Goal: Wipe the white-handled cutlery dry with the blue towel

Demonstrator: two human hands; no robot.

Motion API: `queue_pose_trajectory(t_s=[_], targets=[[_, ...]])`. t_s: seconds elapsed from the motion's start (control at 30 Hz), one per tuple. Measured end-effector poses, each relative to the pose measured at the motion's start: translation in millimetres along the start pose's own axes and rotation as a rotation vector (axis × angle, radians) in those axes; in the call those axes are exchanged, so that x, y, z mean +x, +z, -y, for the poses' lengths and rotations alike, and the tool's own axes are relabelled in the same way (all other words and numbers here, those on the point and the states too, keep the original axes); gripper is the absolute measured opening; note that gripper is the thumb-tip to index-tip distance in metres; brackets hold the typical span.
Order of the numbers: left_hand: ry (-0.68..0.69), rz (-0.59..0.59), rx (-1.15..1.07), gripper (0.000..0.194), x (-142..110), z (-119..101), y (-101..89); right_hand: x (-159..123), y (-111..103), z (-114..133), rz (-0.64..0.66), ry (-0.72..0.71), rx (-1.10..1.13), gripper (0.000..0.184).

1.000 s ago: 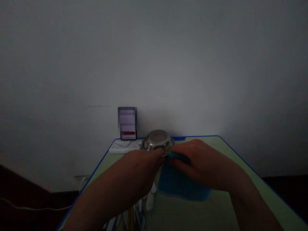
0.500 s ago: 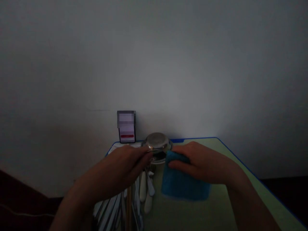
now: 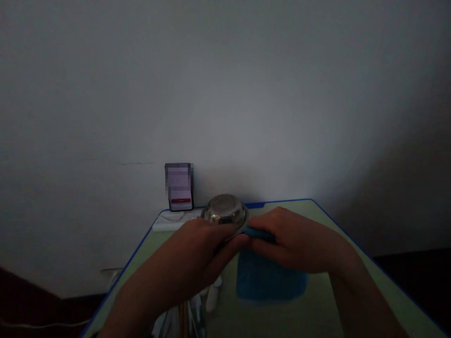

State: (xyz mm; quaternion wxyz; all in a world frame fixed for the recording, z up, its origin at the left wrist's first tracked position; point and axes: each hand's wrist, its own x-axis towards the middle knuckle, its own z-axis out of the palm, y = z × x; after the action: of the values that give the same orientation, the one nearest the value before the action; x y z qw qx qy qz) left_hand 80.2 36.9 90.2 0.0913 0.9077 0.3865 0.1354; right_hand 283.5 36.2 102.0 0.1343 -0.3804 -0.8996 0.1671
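Note:
My right hand [image 3: 292, 239] is closed on a blue cloth [image 3: 271, 279], which hangs down below the fingers and is folded between thumb and forefinger. Pinched in my left hand [image 3: 207, 246] is a thin metal utensil [image 3: 235, 234]; only a narrow strip of it shows, and its kind is hidden. Its right end meets the cloth, and the two hands nearly touch. Just behind them, an upside-down metal bowl [image 3: 225, 209] rests on the table. Under my left forearm lie white-handled cutlery [image 3: 212, 296] and several metal pieces with chopsticks [image 3: 183, 319], partly covered.
A phone [image 3: 180, 187] with a lit screen leans against the wall [image 3: 225, 94]. At its foot lies a white flat item [image 3: 169, 221]. The light green table [image 3: 320, 300] has a blue edge. A pale cable [image 3: 45, 325] runs at lower left.
My left hand has moved right, up to my right hand, and now covers more of the cutlery. The cloth is folded tighter at the right fingers. The view has shifted slightly.

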Motion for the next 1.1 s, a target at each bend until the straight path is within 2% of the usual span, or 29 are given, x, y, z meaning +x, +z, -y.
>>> queue_pose_trajectory(t_s=[0.17,0.47,0.73,0.97,1.1], targets=[[0.014,0.008,-0.003,0.039,0.1,-1.3,0.2,2.6,2.4,0.8,-0.001,-0.032,0.025,0.026],[-0.036,-0.048,-0.098,0.036,-10.1,24.7,-18.0,-4.3,-9.6,-2.5,0.060,0.049,0.097,0.025],[-0.081,-0.100,-0.090,0.025,-2.0,18.5,-7.3,-1.6,-4.9,-4.9,0.044,0.073,0.026,0.025],[-0.089,-0.066,0.009,0.029,10.5,10.6,0.3,11.8,9.8,-11.8,-0.041,-0.062,0.025,0.024],[-0.082,-0.060,-0.003,0.029,12.8,18.3,5.1,13.9,13.7,-23.3,-0.001,-0.058,0.095,0.028]])
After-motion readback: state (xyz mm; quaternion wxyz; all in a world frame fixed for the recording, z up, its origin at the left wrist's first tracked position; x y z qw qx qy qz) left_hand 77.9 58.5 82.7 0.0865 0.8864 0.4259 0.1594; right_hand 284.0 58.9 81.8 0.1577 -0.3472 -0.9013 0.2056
